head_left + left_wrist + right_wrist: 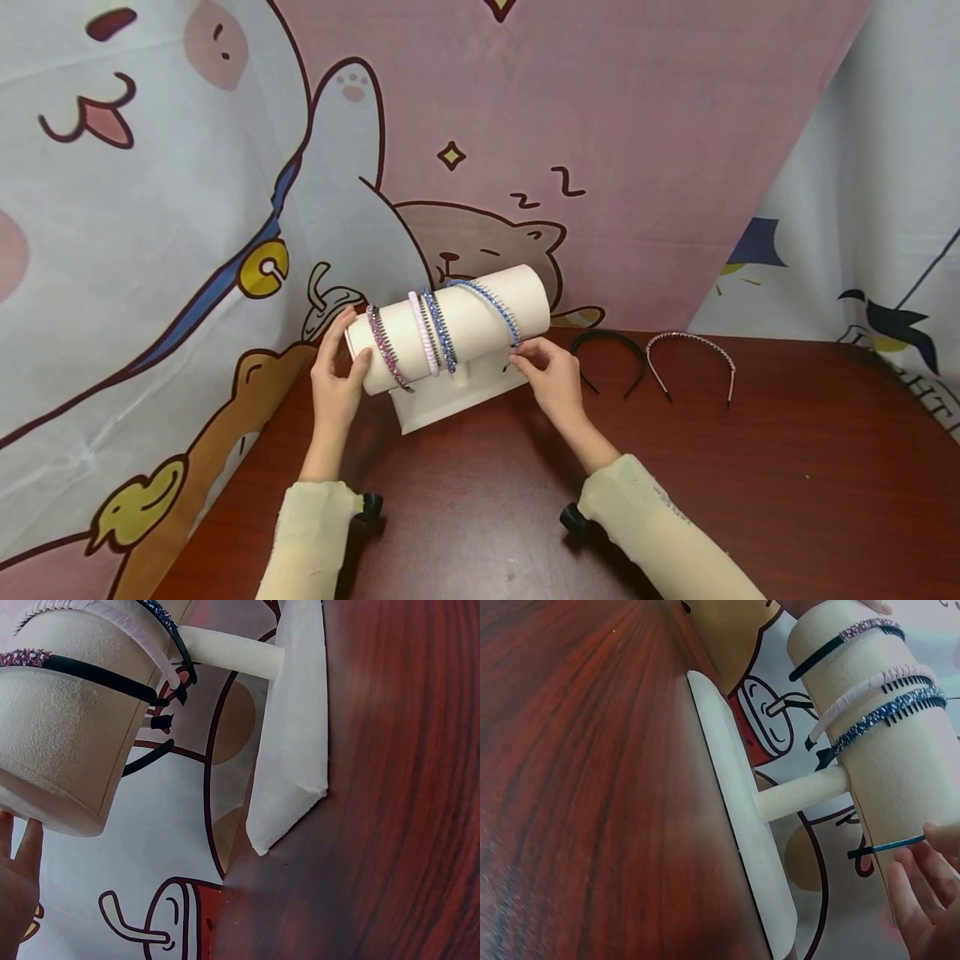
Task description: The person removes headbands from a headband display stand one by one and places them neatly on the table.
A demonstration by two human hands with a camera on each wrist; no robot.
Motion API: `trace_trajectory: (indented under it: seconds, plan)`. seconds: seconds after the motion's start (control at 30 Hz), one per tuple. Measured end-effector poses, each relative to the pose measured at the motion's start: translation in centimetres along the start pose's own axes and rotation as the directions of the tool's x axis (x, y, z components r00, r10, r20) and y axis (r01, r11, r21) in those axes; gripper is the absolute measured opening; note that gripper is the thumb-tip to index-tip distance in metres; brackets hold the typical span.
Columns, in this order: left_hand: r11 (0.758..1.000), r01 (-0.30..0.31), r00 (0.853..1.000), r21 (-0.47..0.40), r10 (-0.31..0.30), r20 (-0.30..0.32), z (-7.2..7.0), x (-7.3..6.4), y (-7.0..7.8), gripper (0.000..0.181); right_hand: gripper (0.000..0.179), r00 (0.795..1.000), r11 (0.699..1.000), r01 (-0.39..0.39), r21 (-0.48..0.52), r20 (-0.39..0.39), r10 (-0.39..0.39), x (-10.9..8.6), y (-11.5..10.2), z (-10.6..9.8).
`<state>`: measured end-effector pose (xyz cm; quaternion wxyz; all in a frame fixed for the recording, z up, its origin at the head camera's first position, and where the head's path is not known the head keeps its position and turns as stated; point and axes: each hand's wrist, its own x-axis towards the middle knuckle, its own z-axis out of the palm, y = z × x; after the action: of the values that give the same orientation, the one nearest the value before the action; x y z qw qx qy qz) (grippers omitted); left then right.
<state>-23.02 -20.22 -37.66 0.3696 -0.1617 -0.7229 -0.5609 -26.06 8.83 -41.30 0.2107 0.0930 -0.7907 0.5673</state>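
A cream roll-shaped headband stand (480, 333) stands tilted across the view on its flat base. My left hand (337, 379) holds the roll's left end, thumb at the front and fingers toward the back; in the left wrist view its fingers (28, 851) touch the end rim. Between thumb and fingers my right hand (551, 375) pinches the tip of a blue toothed headband (491, 302), which lies slanted over the right part of the roll. Farther left sit a dark blue glittery headband (441, 332), a pale pink one (422, 333) and a pink-purple glittery one (384, 346).
On the dark red-brown table (465, 517), a black headband (611, 335) and a pale beaded headband (693, 337) lie right of the stand. A cartoon-printed cloth (600, 108) hangs close behind the table.
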Motion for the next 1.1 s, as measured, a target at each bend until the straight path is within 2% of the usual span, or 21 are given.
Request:
trace_trajectory:
  seconds: [0.23,0.37,0.77,1.1]
  plan:
    - [1.000,0.001,1.000,0.011,-0.001,0.001,0.0,0.0,0.1,0.050,0.012,0.992,0.997,0.019,0.073,-0.129,-0.009,1.0,0.5,-1.2]
    - [1.000,0.003,1.000,0.012,-0.003,0.002,0.0,0.0,0.2,0.050,0.014,0.985,0.993,0.026,0.118,-0.175,-0.005,1.7,0.9,-2.3]
    - [1.000,0.006,1.000,0.008,-0.006,-0.003,-0.1,0.0,0.0,0.050,0.017,0.974,0.991,-0.027,0.131,-0.220,0.056,4.0,2.1,-4.9]
    - [1.000,0.004,1.000,-0.003,-0.004,0.005,-0.1,-0.1,0.1,0.051,0.020,0.970,0.992,-0.074,0.105,-0.224,0.096,5.1,2.1,-8.1]
